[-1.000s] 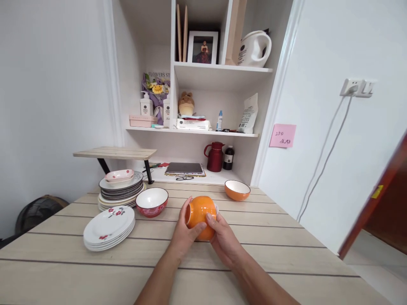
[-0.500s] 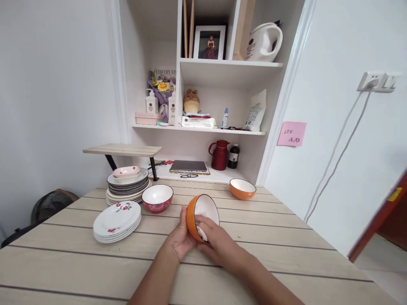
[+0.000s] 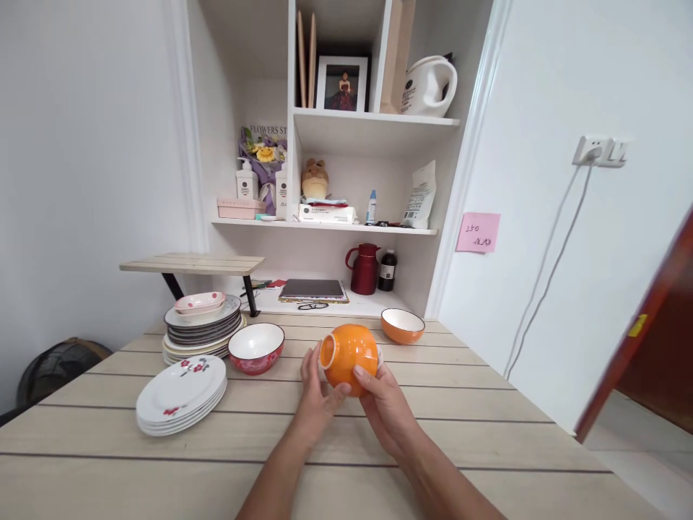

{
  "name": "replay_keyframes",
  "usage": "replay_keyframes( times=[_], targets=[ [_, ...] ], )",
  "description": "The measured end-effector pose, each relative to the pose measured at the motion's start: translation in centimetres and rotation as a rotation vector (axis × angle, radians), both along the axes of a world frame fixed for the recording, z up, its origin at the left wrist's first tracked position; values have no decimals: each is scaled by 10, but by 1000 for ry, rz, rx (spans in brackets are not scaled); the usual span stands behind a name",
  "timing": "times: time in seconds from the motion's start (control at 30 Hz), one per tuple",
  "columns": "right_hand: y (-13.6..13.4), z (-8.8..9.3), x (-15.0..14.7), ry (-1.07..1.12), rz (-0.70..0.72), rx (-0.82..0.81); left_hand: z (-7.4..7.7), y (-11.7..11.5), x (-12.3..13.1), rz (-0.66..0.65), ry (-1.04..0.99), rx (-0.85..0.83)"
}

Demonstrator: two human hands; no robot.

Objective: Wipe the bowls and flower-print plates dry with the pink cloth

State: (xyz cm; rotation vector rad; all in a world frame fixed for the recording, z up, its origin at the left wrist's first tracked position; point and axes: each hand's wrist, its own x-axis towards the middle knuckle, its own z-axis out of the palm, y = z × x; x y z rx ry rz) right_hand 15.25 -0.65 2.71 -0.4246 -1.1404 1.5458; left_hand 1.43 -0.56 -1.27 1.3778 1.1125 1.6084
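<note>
Both hands hold an orange bowl (image 3: 353, 355) above the table, tipped on its side with its foot ring facing left and its outside toward me. My left hand (image 3: 315, 393) supports it near the foot, thumb against the lower wall. My right hand (image 3: 385, 397) grips the rim side, thumb on the outer wall and fingers out of sight behind it. A bit of white material (image 3: 380, 355) shows by the right fingers; whether it is cloth or tissue I cannot tell. To the left stands a red bowl (image 3: 256, 349), and farther back on the right another orange bowl (image 3: 402, 326).
White floral plates (image 3: 181, 393) are stacked at the left, with a taller plate stack (image 3: 203, 328) behind, topped by small pink dishes (image 3: 199, 303). A raised wooden stand (image 3: 192, 264) rises over the back left. A red jug (image 3: 364, 269) and laptop (image 3: 314, 288) sit behind.
The held bowl has been turned over, so its orange outside now faces me instead of its white inside. My right hand has moved from inside the bowl to its right edge.
</note>
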Motion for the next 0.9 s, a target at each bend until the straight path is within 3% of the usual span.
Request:
replay_keyframes(
  times=[0.1, 0.17, 0.37, 0.5, 0.6, 0.7, 0.9],
  targets=[
    [-1, 2, 1, 57, 14, -76, -5, 8, -2, 290, 261, 162],
    [0, 1, 1, 58, 24, -118, -5, 9, -3, 336, 305, 206],
    [4, 1, 7, 6, 115, -175, 5, -3, 1, -26, -9, 117],
    [-2, 2, 3, -26, 150, -122, 12, -9, 7, -127, -331, 43],
    [-7, 2, -5, -73, 218, 45, 12, -10, 6, -175, -572, -20],
    [-10, 1, -8, -229, 246, 246, 8, -9, 0, -304, -704, -136],
    [-2, -8, 2, -729, 72, 680, 4, -9, -8, -442, -841, -448]
  ],
)
